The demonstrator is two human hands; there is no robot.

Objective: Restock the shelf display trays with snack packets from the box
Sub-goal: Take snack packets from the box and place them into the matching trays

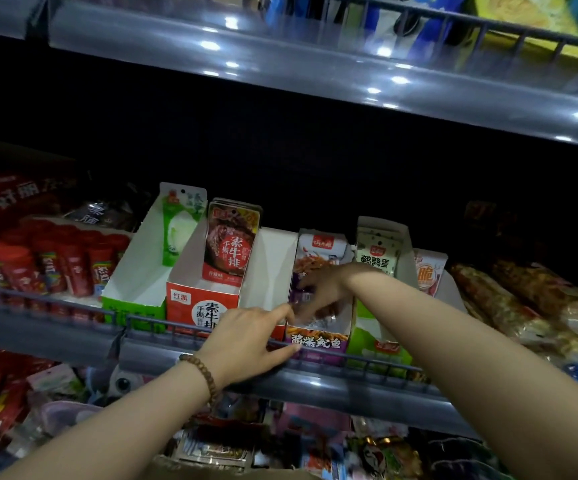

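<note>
On the middle shelf stands a purple display tray (317, 342) with squid snack packets (320, 252) upright at its back. My right hand (318, 292) reaches down inside this tray, fingers curled round purple packets there. My left hand (246, 336) holds the tray's front left corner, index finger on top and thumb along the front. To the left sit a red tray (199, 304) holding red packets (230, 242) and a green-and-white tray (135, 289) with one green packet (180, 226). A green tray (376, 336) with egg packets (377, 252) stands to the right.
A grey wire rail (367, 360) runs along the shelf front. Red candy tubes (55, 265) fill the left side, brown bagged snacks (530, 303) the right. An upper shelf (315, 74) overhangs. More packets lie on the shelf below (211, 452).
</note>
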